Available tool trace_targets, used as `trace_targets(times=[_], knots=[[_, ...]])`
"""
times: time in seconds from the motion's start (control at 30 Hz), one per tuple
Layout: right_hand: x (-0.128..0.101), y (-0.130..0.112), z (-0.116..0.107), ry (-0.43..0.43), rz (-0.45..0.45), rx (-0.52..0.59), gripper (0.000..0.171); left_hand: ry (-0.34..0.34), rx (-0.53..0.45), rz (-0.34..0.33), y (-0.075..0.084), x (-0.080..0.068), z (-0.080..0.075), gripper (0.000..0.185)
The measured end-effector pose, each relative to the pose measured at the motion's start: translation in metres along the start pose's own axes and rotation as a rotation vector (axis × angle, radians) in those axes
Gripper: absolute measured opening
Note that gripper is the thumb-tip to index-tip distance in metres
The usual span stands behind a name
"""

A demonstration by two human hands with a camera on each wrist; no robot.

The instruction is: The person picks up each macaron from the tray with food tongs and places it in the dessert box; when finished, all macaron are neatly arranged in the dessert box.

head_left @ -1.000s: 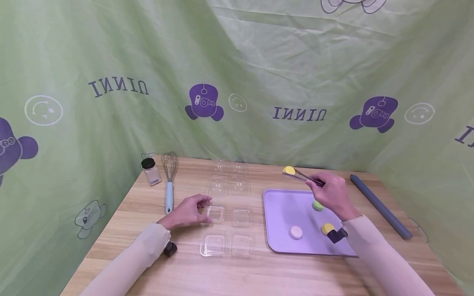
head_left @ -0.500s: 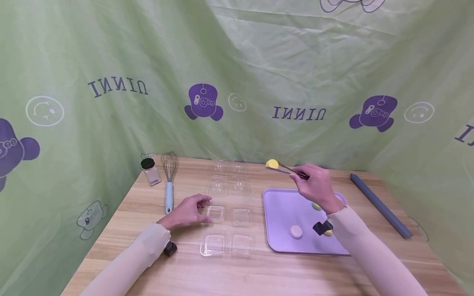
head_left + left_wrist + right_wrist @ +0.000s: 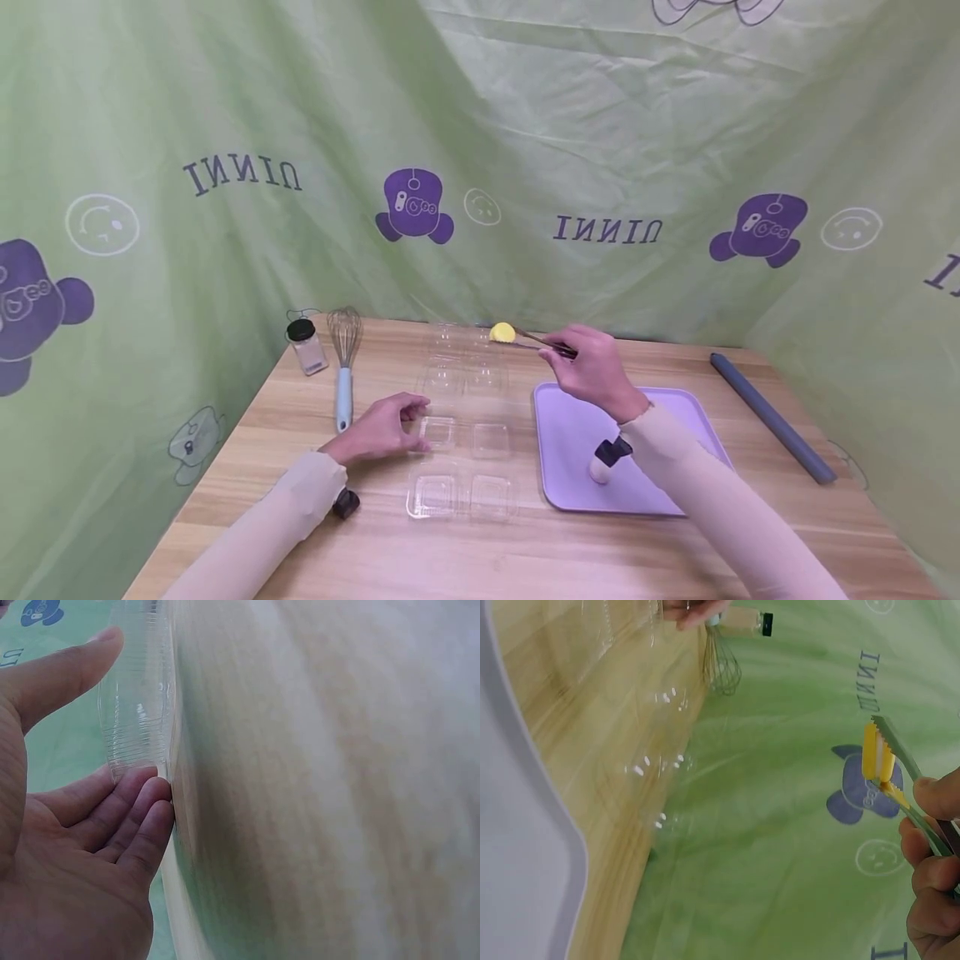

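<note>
Two hands are at work over a wooden table (image 3: pixel 247 433). The right hand (image 3: pixel 596 375) grips thin tongs (image 3: pixel 543 342), and the tongs pinch a yellow macaron (image 3: pixel 502 333). The macaron hangs in the air at 12 o'clock from the clear plastic box (image 3: pixel 465 433), just above its far cups. In the right wrist view the macaron (image 3: pixel 877 756) sits on edge between the tong tips, yellow with a pale middle layer, and the fingers (image 3: pixel 930 877) curl round the tong handles.

The left hand (image 3: pixel 378 429) rests at 9 o'clock from the clear box, with its fingertips touching the box's side. In the left wrist view the thumb (image 3: pixel 60 671) and fingers (image 3: pixel 142 806) are spread a little, with a ribbed clear cup (image 3: pixel 139 705) between them. The fingers look loose, not squeezing.

A purple tray (image 3: pixel 570 417) lies at 3 o'clock from the box, partly under the right arm. One pale pink macaron (image 3: pixel 597 475) lies on it, half hidden by the wrist strap.

A whisk (image 3: pixel 343 358) with a blue handle lies at 10 o'clock from the box, and a small jar (image 3: pixel 305 346) with a black lid stands just beside it. A long grey stick (image 3: pixel 772 417) lies well apart, past the tray at 3 o'clock. Green cloth (image 3: pixel 480 150) with purple pictures hangs behind it all.
</note>
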State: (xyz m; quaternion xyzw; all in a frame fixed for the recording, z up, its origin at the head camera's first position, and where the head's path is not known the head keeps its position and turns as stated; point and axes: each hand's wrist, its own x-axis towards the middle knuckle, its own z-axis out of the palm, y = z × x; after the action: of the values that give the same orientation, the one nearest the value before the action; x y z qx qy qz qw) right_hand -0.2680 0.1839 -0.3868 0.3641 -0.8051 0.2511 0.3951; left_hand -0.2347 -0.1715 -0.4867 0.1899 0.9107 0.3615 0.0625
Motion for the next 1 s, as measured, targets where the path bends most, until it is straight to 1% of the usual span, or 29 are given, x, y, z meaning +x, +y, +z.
trace_targets(times=[0.17,0.33,0.53,0.7,0.83,1.0], knots=[[0.006,-0.009,0.010,-0.018,-0.001,0.032,0.015,-0.003,0.006,0.003,-0.002,0.001,0.001,0.084],[0.010,-0.020,0.022,-0.068,-0.010,0.068,0.013,0.003,0.001,0.009,-0.003,0.001,0.000,0.084],[0.014,-0.036,0.040,-0.111,-0.077,0.101,0.015,0.005,-0.002,0.011,-0.001,-0.001,0.000,0.083],[0.011,-0.046,0.056,-0.152,-0.117,0.109,0.013,0.010,0.001,0.009,0.000,0.000,0.001,0.082],[0.005,-0.052,0.065,-0.232,-0.114,0.122,0.010,0.010,-0.002,0.012,-0.001,0.000,0.001,0.080],[-0.006,-0.056,0.075,-0.357,-0.073,0.115,0.008,0.006,0.009,0.001,-0.001,0.000,0.000,0.080]])
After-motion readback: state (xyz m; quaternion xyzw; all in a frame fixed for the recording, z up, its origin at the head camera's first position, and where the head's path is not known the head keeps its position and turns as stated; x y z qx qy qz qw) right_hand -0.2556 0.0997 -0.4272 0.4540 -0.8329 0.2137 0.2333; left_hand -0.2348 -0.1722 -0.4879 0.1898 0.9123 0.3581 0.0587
